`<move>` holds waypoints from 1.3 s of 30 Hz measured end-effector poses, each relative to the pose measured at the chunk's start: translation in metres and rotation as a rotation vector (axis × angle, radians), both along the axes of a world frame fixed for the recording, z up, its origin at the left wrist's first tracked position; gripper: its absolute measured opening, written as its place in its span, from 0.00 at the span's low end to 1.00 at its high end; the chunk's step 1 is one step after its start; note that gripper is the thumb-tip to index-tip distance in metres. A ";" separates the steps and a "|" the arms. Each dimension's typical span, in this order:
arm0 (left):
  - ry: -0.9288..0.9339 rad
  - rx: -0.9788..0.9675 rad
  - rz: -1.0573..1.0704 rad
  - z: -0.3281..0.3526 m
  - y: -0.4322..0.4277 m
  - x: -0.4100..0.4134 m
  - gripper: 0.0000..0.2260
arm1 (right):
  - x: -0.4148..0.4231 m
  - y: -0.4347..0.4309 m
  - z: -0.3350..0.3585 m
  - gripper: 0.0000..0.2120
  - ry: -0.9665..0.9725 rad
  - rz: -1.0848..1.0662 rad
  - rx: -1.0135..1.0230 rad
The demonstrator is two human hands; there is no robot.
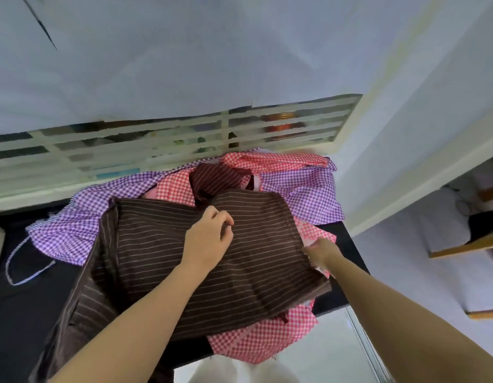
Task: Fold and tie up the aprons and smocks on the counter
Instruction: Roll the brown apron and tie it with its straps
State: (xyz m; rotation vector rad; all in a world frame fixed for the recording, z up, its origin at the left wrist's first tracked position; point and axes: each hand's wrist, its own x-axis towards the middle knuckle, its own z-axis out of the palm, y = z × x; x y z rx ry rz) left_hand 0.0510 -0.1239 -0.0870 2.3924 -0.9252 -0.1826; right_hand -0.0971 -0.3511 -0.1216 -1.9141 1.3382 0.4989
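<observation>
A brown pinstriped apron lies spread on top of a heap of garments on the black counter. My left hand rests on the middle of it, fingers curled and pinching the cloth near its upper edge. My right hand grips the apron's right edge, where it meets a red checked garment. Under the heap lies a purple checked smock, with more red checked cloth at the back. A striped strap trails left on the counter.
A white slatted window runs behind the counter. A white wall corner stands to the right. The counter's right edge drops to a pale floor; a wooden-framed piece of furniture is beyond.
</observation>
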 end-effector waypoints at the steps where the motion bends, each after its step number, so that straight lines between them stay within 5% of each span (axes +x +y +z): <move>1: 0.012 0.032 -0.007 -0.001 -0.006 -0.008 0.04 | -0.007 -0.002 -0.003 0.16 0.026 -0.010 0.061; 5: 0.056 0.179 0.013 -0.011 -0.020 -0.035 0.09 | -0.034 -0.005 -0.012 0.25 0.047 -0.004 0.205; 11: 0.139 0.317 0.017 -0.023 -0.031 -0.053 0.18 | -0.064 -0.009 -0.009 0.09 -0.324 0.125 0.051; 20: 0.205 0.457 0.030 -0.027 -0.063 -0.051 0.17 | -0.092 -0.031 -0.022 0.08 -0.050 0.195 0.258; 27: 0.193 0.346 -0.027 -0.021 -0.100 -0.016 0.11 | -0.052 -0.042 -0.024 0.18 -0.070 0.043 0.389; 39: 0.390 0.440 -0.149 -0.073 -0.193 0.036 0.21 | -0.029 -0.048 -0.033 0.12 -0.212 -0.061 0.394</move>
